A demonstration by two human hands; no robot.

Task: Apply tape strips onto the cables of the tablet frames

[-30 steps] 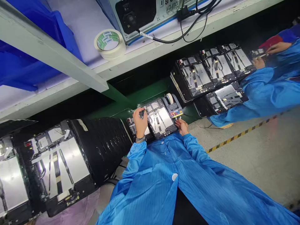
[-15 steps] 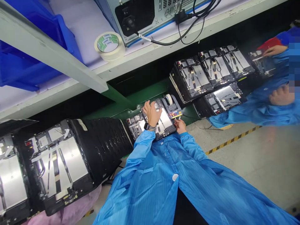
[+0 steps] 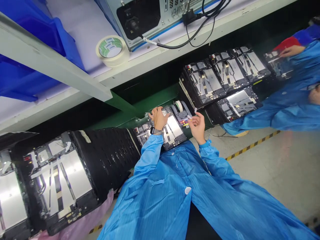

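My left hand (image 3: 158, 119), with a watch on its wrist, lies palm down on the upper edge of an opened tablet-like device (image 3: 173, 131). The device shows a silver panel, ribbon cables and small boards, and sits on a green conveyor belt (image 3: 160, 100). My right hand (image 3: 197, 126) is raised just past the device, beside an electric tape dispenser (image 3: 181, 114) with a coloured keypad. A small white strip (image 3: 195, 109), probably tape, sits at its fingertips.
Black trays of similar opened devices (image 3: 205, 81) line the belt on both sides. A co-worker's blue sleeve (image 3: 282, 113) and hand (image 3: 291, 51) work at the far right. A masking tape roll (image 3: 110, 50), a computer case (image 3: 140, 20) and blue bins (image 3: 30, 80) sit on the shelf above.
My right hand has moved away from the dispenser's edge, now raised with its fingers spread and the white strip at the tips. My left hand has shifted slightly towards the device's edge.
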